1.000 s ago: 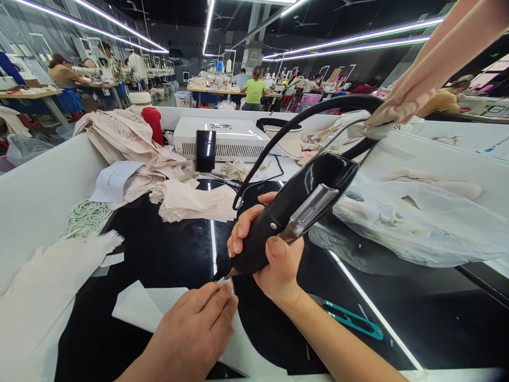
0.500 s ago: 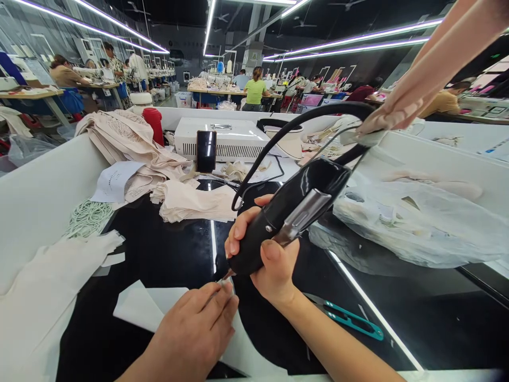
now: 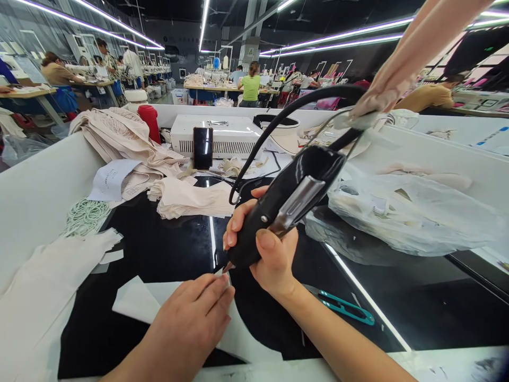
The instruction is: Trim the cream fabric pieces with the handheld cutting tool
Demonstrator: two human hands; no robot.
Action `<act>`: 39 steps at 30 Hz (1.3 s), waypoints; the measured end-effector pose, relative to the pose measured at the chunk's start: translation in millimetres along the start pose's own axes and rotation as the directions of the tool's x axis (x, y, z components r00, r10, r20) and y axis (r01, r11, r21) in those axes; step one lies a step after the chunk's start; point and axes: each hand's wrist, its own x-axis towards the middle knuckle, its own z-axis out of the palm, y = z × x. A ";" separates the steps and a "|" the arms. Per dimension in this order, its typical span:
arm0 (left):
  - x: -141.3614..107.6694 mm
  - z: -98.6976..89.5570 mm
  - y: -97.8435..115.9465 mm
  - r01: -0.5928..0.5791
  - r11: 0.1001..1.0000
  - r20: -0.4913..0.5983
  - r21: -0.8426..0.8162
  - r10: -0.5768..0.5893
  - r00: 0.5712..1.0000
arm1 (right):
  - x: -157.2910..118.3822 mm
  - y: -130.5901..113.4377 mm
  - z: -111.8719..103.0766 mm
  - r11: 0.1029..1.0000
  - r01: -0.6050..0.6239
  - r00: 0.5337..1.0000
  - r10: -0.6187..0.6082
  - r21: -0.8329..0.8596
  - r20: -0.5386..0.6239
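My right hand (image 3: 274, 254) is wrapped round a black corded handheld tool (image 3: 290, 207) with a metal lever along its side. Its narrow copper-coloured tip points down at the edge of a pale fabric piece (image 3: 246, 331) on the black tabletop. Beside that tip, the closed fingers of my left hand (image 3: 194, 313) hold the fabric's edge; the thumb is mostly hidden. The fabric's folded corner (image 3: 137, 302) shows left of this hand. A beige cloth strap (image 3: 401, 69) hangs from above, tied near the tool's cord. Teal thread snips (image 3: 345, 307) lie right of my right forearm.
Stacked beige fabric pieces (image 3: 191, 199) lie ahead, with a phone (image 3: 202, 148) propped against a white metal box (image 3: 222, 132). Mint elastic cords (image 3: 85, 215) and pale cloth (image 3: 59, 276) are on the left. A clear plastic bag (image 3: 413, 217) sits on the right. White walls border the table.
The view has shifted slightly, so the surroundings appear a little further left and higher. Both hands keep their grips, and the tool's tip stays at the fabric edge.
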 end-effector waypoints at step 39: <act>4.9 -14.8 -10.5 -0.105 0.985 0.026 -0.139 0.109 0.994 | -31.5 -32.6 -11.9 0.997 -0.023 0.991 0.014 -0.070 -0.132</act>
